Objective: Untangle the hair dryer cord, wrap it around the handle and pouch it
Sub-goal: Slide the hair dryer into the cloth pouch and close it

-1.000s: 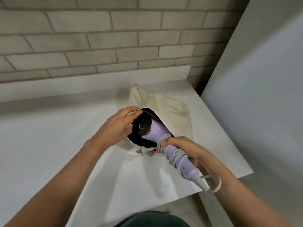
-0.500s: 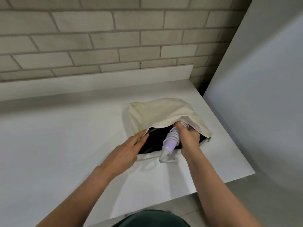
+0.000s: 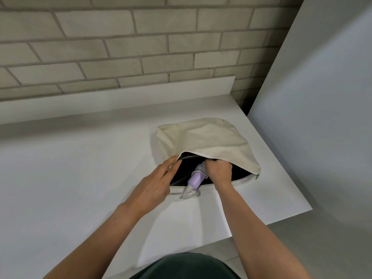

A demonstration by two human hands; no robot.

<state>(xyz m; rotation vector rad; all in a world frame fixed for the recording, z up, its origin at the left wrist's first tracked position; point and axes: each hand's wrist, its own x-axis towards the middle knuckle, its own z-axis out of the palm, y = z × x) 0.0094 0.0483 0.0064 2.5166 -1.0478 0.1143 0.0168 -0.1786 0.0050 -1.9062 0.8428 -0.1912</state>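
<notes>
Hair dryer (image 3: 194, 180) mostly inside pouch (image 3: 205, 137), purple handle end sticking out between hands. Pouch on table (image 3: 80, 168), mouth gaping. Left hand (image 3: 155, 186): fingers straight, tips on mouth's edge. Right hand (image 3: 219, 171), inside mouth, curled round handle. Cord (image 3: 201, 169) coiled on handle beside right knuckles.

The pouch (image 3: 205, 137) is cream fabric with a black lining and lies on the white table (image 3: 80, 178) near its right edge, with its mouth gaping toward the viewer, the upper flap raised and the zip pull (image 3: 257, 176) at the right corner of the opening. The hair dryer (image 3: 194, 180) is lilac; its head is hidden inside the pouch and only the lower handle shows, angled out down-left, with a pale grey cone end over the lower lip. The cord (image 3: 201, 169) is white, wound in several turns round the handle just inside the opening, with 1 short loop at the cone tip.
</notes>
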